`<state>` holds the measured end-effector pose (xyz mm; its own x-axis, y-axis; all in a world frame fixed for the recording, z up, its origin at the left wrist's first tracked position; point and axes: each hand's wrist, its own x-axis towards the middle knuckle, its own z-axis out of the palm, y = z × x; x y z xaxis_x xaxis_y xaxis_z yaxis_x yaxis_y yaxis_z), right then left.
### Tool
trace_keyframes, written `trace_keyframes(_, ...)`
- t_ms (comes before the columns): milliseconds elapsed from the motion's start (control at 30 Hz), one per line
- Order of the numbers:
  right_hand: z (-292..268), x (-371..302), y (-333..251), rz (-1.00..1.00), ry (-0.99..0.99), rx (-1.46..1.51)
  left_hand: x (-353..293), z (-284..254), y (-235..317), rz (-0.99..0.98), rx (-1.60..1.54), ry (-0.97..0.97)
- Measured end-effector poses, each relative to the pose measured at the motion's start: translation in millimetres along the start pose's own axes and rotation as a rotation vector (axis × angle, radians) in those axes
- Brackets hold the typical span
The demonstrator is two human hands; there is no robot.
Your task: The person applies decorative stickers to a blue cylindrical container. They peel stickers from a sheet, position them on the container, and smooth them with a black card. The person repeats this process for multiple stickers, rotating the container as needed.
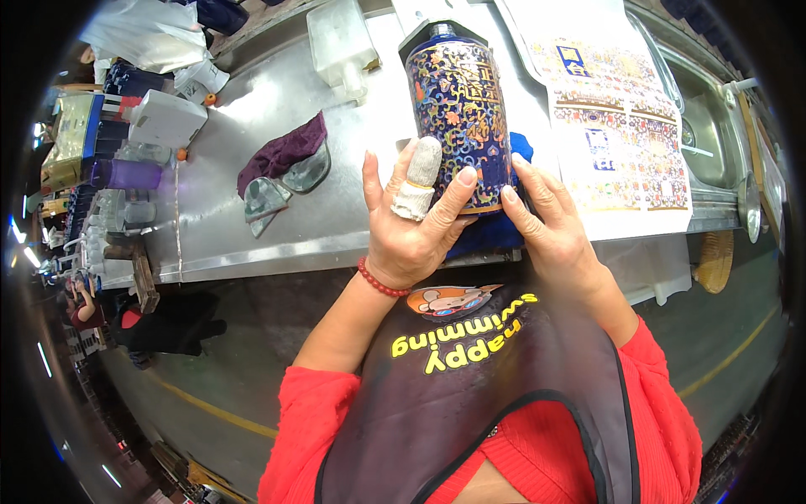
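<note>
A dark blue bottle [460, 122] with a dense multicoloured floral pattern and gold characters lies between my hands, its neck pointing away from me. My left hand [416, 223] grips its lower left side, thumb on the front near the base; one finger wears a grey-white cloth cover [420, 181]. My right hand [556, 223] holds the lower right edge, thumb and fingertips against it. Under the bottle's base and right side shows a blue cloth [522, 149]. Printed sheets [621, 151] with matching floral patterns lie to the right.
On the metal table [218, 210] to the left are a purple cloth [281, 155] and clear curved pieces [267, 200]. A translucent container [340, 46] stands at the back. White boxes and bottles crowd the far left. A metal sink [709, 139] sits at right.
</note>
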<state>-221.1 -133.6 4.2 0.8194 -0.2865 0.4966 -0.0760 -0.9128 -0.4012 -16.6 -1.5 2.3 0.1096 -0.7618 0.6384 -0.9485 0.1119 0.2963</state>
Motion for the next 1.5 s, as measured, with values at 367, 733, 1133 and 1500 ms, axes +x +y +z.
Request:
trace_keyframes(367, -39.0, 56.5, 7.3, 0.101, 0.275, 0.247, 15.4, -14.7, 8.3, 0.219, 0.127, 0.036)
trace_keyframes(733, -41.7, 138.2, 38.8, -0.024, 0.172, -0.116, 30.9, -30.4, 3.6, 0.005, -0.082, -0.001)
trace_keyframes(1133, 9.0, 94.6, 43.5, 0.243, 0.094, 0.391, 76.5, -10.9, -28.8, -0.205, -0.18, -0.109)
trace_keyframes(1500, 5.1, 93.8, 52.7, 0.232, 0.017, 0.454, 80.7, -17.1, -32.1, -0.164, -0.136, -0.157)
